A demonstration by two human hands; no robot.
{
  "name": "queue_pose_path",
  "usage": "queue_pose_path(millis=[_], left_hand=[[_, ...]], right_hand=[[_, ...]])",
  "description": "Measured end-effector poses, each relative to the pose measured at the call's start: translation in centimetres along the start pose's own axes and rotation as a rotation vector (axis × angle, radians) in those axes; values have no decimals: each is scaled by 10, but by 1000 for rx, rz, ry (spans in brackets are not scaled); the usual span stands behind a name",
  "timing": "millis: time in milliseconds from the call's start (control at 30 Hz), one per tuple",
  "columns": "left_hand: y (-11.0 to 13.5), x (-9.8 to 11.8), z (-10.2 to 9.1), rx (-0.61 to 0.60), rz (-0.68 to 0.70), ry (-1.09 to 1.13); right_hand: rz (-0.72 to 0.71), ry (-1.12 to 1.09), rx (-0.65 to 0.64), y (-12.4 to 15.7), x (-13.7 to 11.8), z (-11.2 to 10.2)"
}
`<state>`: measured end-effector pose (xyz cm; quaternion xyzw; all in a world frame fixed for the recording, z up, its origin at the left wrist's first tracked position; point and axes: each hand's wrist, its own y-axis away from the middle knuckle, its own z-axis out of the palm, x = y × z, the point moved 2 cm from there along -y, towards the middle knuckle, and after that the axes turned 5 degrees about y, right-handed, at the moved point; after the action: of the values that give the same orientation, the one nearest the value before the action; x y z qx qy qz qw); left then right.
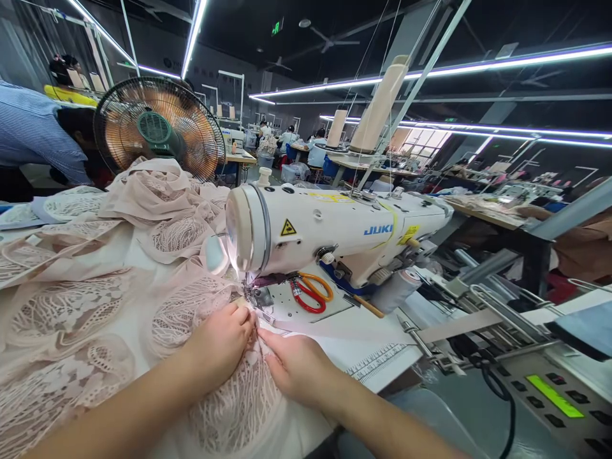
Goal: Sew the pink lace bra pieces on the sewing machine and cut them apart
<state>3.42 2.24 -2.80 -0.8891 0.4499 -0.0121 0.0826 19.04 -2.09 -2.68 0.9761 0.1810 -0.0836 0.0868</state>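
Observation:
Pale beige lace fabric (239,401) runs under the needle area of a white sewing machine (306,220) and hangs toward me. My left hand (224,338) is closed on the fabric just in front of the lit presser foot (249,288), its fingers curled together. Close beside it, my right hand (296,366) pinches the fabric's edge between thumb and forefinger. The fingertips of both hands nearly meet. Scissors with red and orange handles (310,294) lie on the machine bed to the right of the needle.
More lace pieces (71,306) cover the table's left side, heaped up before a large fan (160,127). A grey thread spool (396,290) stands by the machine. At right are a metal tape guide (459,328) and a control panel (549,395). Other people sit at machines behind.

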Motion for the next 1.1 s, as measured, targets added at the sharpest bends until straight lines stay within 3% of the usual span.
queue_pose_path(millis=[500, 833, 1100], left_hand=[[0, -1, 4, -1, -56, 71], [0, 0, 4, -38, -189, 81], [-3, 0, 5, 33, -250, 52]], right_hand=[[-6, -10, -42, 0, 1, -5], [-72, 195, -38, -4, -4, -5], [-86, 204, -54, -13, -3, -11]])
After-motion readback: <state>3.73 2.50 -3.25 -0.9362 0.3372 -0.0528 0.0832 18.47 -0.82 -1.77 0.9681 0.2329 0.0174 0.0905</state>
